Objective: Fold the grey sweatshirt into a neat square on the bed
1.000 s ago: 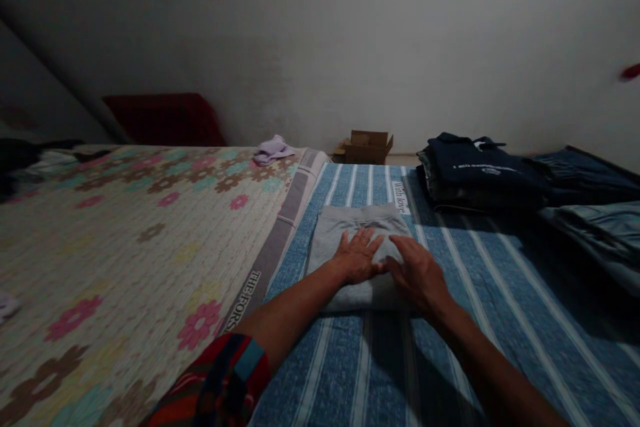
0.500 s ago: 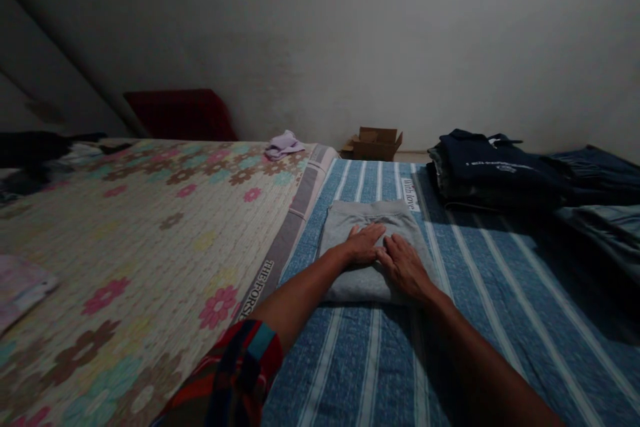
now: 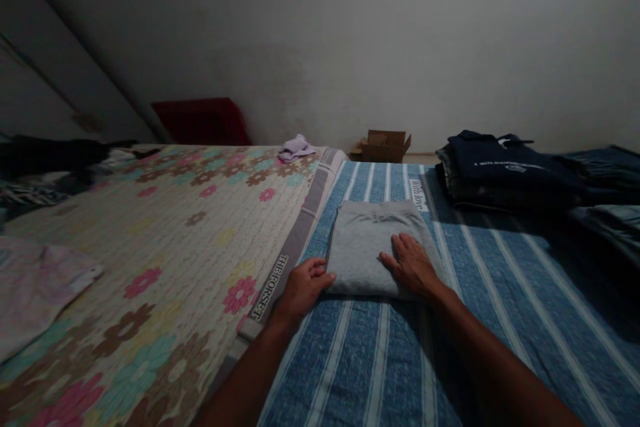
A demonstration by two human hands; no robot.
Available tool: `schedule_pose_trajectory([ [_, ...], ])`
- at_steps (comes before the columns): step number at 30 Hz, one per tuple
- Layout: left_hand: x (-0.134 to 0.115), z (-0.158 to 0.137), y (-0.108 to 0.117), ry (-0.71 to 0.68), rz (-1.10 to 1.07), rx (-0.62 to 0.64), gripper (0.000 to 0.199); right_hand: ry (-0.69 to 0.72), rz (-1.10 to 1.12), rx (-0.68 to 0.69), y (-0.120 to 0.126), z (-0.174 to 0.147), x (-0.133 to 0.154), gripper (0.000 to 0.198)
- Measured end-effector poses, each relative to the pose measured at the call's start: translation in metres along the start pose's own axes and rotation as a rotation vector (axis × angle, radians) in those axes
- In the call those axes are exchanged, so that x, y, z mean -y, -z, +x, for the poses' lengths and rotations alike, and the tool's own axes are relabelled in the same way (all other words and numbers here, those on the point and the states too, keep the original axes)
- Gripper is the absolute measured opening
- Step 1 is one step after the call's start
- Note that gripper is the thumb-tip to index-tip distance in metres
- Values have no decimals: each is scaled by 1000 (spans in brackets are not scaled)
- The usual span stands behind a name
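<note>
Folded grey sweatpants [image 3: 367, 247] lie flat on the blue striped bedding [image 3: 350, 360], their ribbed waistband at the far side. Palm down, my right hand [image 3: 414, 265] rests on the right part of them with its fingers stretched out. At their near left corner is my left hand [image 3: 305, 287], its thumb touching the edge and its fingers slightly bent and apart from the thumb. Neither hand lifts the fabric.
Dark folded clothes [image 3: 505, 170] are stacked at the right, with folded jeans [image 3: 610, 227] nearer. A floral quilt [image 3: 190, 260] covers the left side, bearing a pale pink garment [image 3: 40, 287] and a lilac cloth [image 3: 296, 148]. A cardboard box [image 3: 385, 147] stands by the wall.
My left hand has moved from the top of the sweatpants to their near left corner. The right hand stays on top, now flat near the right side. The view has turned slightly left.
</note>
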State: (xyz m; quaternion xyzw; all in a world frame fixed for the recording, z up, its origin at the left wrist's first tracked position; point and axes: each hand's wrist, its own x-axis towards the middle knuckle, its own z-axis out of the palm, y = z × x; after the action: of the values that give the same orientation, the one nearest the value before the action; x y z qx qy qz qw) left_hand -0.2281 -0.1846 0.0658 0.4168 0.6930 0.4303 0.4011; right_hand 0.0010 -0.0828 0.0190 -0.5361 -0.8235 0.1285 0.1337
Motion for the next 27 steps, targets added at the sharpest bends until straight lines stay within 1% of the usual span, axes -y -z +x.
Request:
schedule_pose_trajectory([
  [2,2,-9,-4,64,-151,60,57,-1,-9,-5,0,0,0,61],
  [4,1,-13,-9,81,-216,78,62,8,-18,-10,0,-1,0,60],
  [9,-1,-11,-12,51,-217,78,67,24,-9,-17,2,0,0,57],
  [11,0,-9,-11,31,-242,83,73,20,-1,-17,3,0,1,57],
  [15,2,-8,-7,42,-305,185,91,19,9,-18,5,0,3,55],
  [17,2,-7,-6,40,-297,253,96,13,6,-26,5,0,3,53],
  [21,1,-4,-6,-35,-210,351,97,24,4,-41,4,0,3,52],
  [24,3,-1,-6,-57,-135,351,93,33,12,-52,2,1,3,53],
  [27,6,0,-4,-49,-49,291,85,33,21,-54,2,1,3,53],
])
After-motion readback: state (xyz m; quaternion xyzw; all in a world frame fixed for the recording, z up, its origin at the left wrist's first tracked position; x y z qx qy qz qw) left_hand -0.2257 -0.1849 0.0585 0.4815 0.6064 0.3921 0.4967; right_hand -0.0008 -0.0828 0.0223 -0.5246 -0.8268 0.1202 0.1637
